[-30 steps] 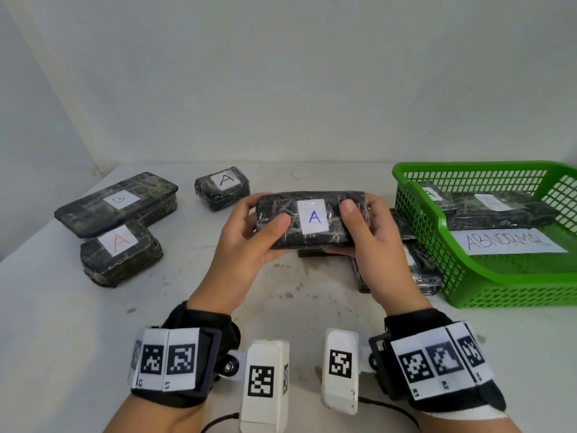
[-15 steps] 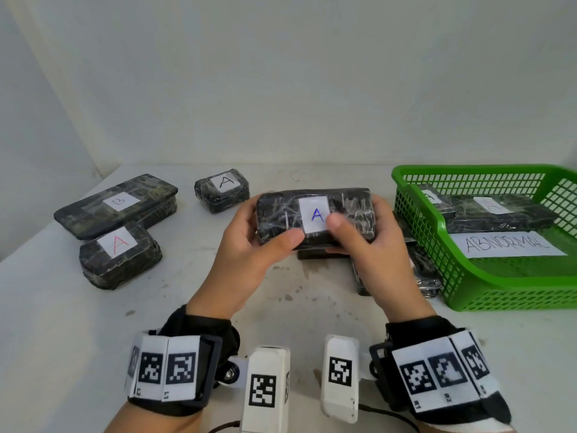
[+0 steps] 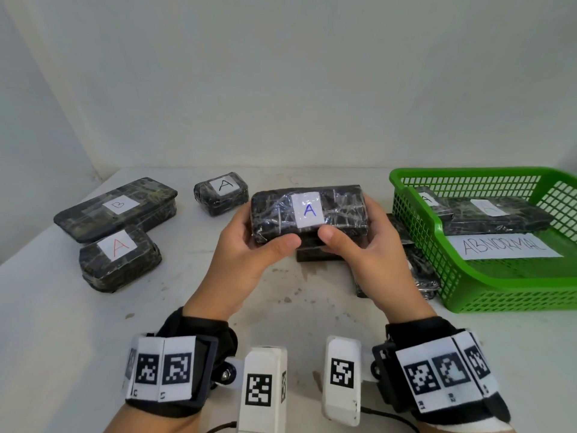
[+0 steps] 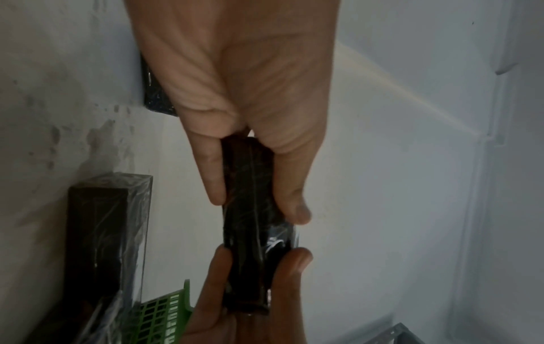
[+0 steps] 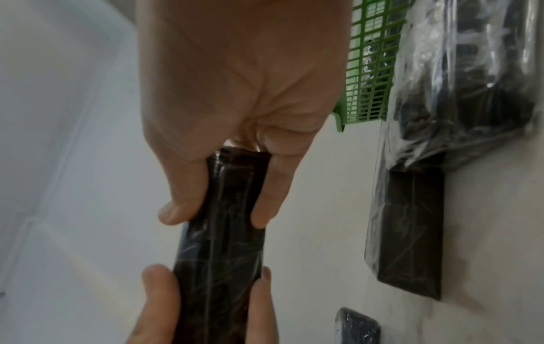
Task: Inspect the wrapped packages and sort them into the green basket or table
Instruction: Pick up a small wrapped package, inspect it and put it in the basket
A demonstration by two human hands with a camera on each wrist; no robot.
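Above the white surface (image 3: 281,307), I am clasping the blue-A wrapped package (image 3: 307,214) at both ends, left hand (image 3: 249,260) and right hand (image 3: 368,260), each grip closing around it, label tilting toward me for checking. Beside it, the green basket (image 3: 468,295) is waiting, white walls behind.

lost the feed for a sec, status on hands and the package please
Left hand and right hand both grip the blue-A package, held above the table. Green basket to the right, path open. Nothing in the way.
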